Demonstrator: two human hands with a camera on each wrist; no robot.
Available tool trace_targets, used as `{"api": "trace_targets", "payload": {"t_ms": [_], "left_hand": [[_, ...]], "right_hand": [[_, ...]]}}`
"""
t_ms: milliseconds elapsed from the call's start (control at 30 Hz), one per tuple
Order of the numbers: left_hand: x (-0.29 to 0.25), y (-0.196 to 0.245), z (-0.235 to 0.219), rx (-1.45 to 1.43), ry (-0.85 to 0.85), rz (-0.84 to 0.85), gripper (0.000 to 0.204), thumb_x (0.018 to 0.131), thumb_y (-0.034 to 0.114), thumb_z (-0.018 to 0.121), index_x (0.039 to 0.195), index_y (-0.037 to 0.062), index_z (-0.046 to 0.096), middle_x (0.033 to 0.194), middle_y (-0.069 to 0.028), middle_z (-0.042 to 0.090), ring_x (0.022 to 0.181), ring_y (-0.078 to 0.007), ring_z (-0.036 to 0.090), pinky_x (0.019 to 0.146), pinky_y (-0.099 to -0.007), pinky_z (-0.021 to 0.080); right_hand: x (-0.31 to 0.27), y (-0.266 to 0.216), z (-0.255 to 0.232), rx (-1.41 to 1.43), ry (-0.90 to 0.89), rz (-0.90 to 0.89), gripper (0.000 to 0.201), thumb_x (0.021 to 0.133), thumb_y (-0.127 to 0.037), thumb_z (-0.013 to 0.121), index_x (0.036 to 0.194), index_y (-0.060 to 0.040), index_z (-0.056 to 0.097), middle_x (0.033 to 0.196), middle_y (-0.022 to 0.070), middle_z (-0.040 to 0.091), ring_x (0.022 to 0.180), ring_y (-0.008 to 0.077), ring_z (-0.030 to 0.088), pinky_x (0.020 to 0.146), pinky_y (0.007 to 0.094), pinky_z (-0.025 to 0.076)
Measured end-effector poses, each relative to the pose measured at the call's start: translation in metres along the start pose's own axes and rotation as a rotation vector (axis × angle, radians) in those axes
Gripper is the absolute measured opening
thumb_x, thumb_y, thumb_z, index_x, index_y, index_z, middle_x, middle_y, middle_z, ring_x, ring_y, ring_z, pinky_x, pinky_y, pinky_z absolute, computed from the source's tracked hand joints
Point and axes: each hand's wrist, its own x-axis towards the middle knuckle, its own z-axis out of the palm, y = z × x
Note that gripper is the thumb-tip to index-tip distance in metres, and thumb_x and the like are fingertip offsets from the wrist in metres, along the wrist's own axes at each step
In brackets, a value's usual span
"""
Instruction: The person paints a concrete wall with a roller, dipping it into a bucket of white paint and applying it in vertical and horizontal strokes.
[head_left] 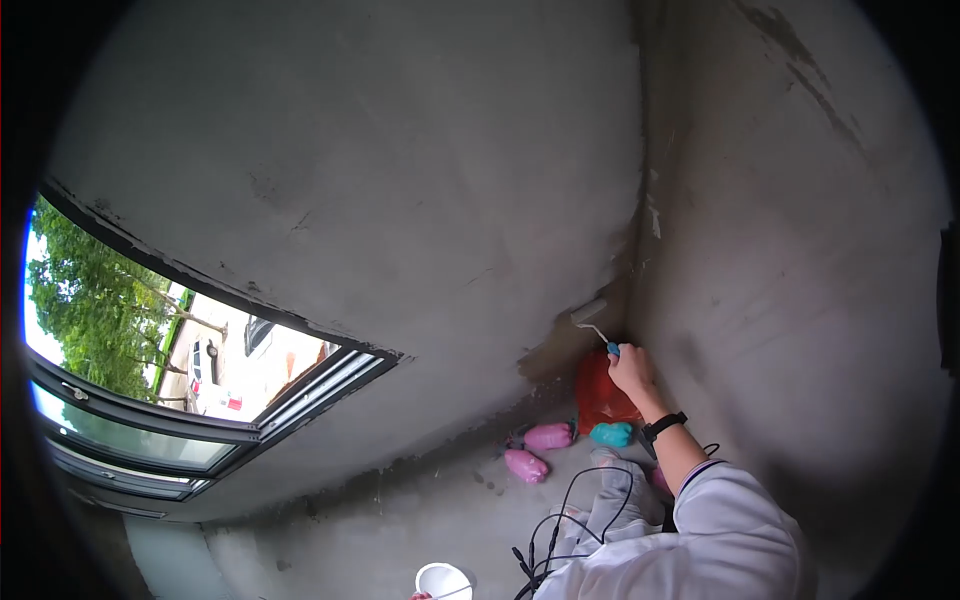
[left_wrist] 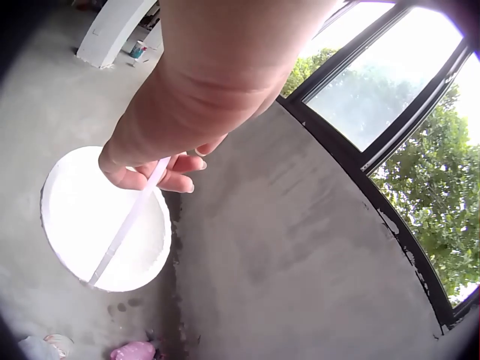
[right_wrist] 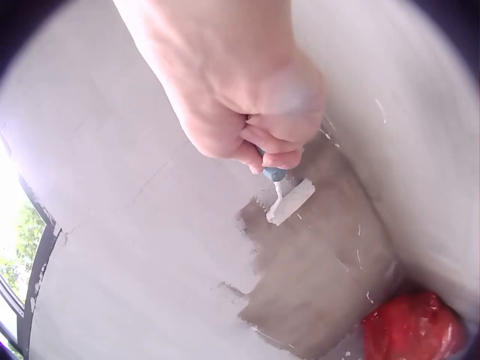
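My right hand (head_left: 632, 370) grips the blue handle (right_wrist: 274, 174) of a small paint roller. Its white roller head (right_wrist: 291, 202) lies against the grey wall close to the corner, over a darker, damp-looking patch (right_wrist: 315, 259). From the left hand (left_wrist: 161, 146) hangs a white bucket (left_wrist: 79, 199), carried by its pale strap handle (left_wrist: 124, 229), with the fingers curled beneath the strap. In the head view only a bit of that hand shows at the bottom edge, beside the bucket. The bucket's inside looks bright white, its contents washed out.
A red plastic bag (head_left: 603, 395) sits in the corner. Beside it on the floor are a teal bottle (head_left: 611, 434) and pink bottles (head_left: 549, 436). Black cables (head_left: 565, 510) hang by the person's legs. A dark-framed window (head_left: 300, 395) opens in the wall at left.
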Motion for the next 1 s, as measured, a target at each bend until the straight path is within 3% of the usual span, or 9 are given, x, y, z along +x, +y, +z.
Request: {"api": "trace_targets", "payload": {"t_ms": [133,233,400,567,733,767,800,900,1000], "left_hand": [[-0.007,0.000,-0.002,-0.087,-0.052,-0.068,0.023,0.096,0.029,0.049,0.107,0.0085,0.053,0.087,-0.0072,0.057,0.074,-0.0198,0.053,0.062,-0.0304,0.047],[0.004,-0.018,-0.011,-0.114,-0.110,-0.087,0.016,0.092,0.019,0.054,0.105,0.0086,0.054,0.087,-0.0076,0.057,0.073,-0.0192,0.054,0.061,-0.0296,0.047],[0.024,-0.020,0.006,0.093,-0.110,-0.032,0.035,0.079,-0.004,0.056,0.111,0.0085,0.049,0.088,-0.0074,0.056,0.071,-0.0167,0.053,0.057,-0.0267,0.046],[0.029,0.006,0.032,-0.050,-0.166,0.095,0.036,0.081,-0.001,0.057,0.114,0.0096,0.046,0.088,-0.0057,0.055,0.070,-0.0162,0.053,0.056,-0.0254,0.045],[0.025,0.056,0.050,-0.072,-0.159,0.155,0.030,0.089,0.010,0.053,0.119,0.0092,0.051,0.095,-0.0053,0.060,0.074,-0.0154,0.055,0.058,-0.0283,0.045],[0.095,0.050,0.062,-0.630,0.020,-0.485,0.015,0.077,0.019,0.052,0.087,0.0072,0.052,0.073,-0.0031,0.053,0.070,-0.0195,0.058,0.060,-0.0318,0.043],[0.118,0.020,0.055,-0.632,0.036,-0.496,0.015,0.077,0.019,0.052,0.087,0.0072,0.052,0.073,-0.0031,0.053,0.070,-0.0195,0.058,0.060,-0.0318,0.043],[0.115,0.064,0.072,-0.524,0.125,-0.452,0.012,0.077,0.020,0.053,0.083,0.0099,0.050,0.069,-0.0016,0.052,0.065,-0.0194,0.056,0.061,-0.0317,0.043],[0.116,0.095,0.088,-0.504,0.084,-0.412,0.031,0.074,0.019,0.059,0.103,0.0102,0.053,0.082,-0.0016,0.052,0.072,-0.0171,0.055,0.063,-0.0302,0.040]], "right_hand": [[-0.012,-0.008,-0.013,0.017,0.038,-0.066,0.023,0.086,-0.024,0.063,0.089,-0.0014,0.065,0.082,0.0228,0.067,0.078,0.0425,0.065,0.071,0.0507,0.053],[-0.040,-0.031,-0.067,0.088,0.089,-0.146,0.023,0.087,-0.023,0.062,0.091,-0.0005,0.064,0.079,0.0238,0.066,0.077,0.0434,0.064,0.070,0.0514,0.051],[-0.085,-0.067,-0.149,0.266,0.239,-0.288,0.024,0.088,-0.022,0.062,0.098,0.0004,0.064,0.075,0.0254,0.064,0.074,0.0446,0.062,0.067,0.0518,0.050],[-0.102,-0.096,-0.191,0.131,0.336,-0.353,0.025,0.088,-0.021,0.062,0.102,-0.0004,0.062,0.074,0.0241,0.064,0.073,0.0438,0.063,0.065,0.0507,0.051],[-0.091,-0.096,-0.169,-0.019,0.236,-0.284,0.022,0.086,-0.020,0.063,0.097,-0.0009,0.064,0.076,0.0232,0.065,0.074,0.0436,0.063,0.067,0.0508,0.052],[-0.085,-0.094,-0.163,-0.023,0.224,-0.293,0.022,0.086,-0.020,0.063,0.097,-0.0009,0.064,0.076,0.0232,0.065,0.074,0.0436,0.063,0.067,0.0508,0.052],[-0.078,-0.092,-0.158,-0.023,0.211,-0.240,0.021,0.086,-0.020,0.064,0.096,-0.0008,0.064,0.077,0.0231,0.066,0.076,0.0435,0.064,0.069,0.0508,0.052],[-0.051,-0.070,-0.126,-0.024,0.145,-0.162,0.021,0.085,-0.019,0.065,0.093,-0.0008,0.066,0.080,0.0228,0.066,0.080,0.0430,0.064,0.073,0.0506,0.051],[-0.023,-0.049,-0.092,0.002,0.094,-0.092,0.019,0.084,-0.020,0.066,0.091,-0.0020,0.067,0.083,0.0228,0.067,0.085,0.0424,0.064,0.076,0.0500,0.051]]}}
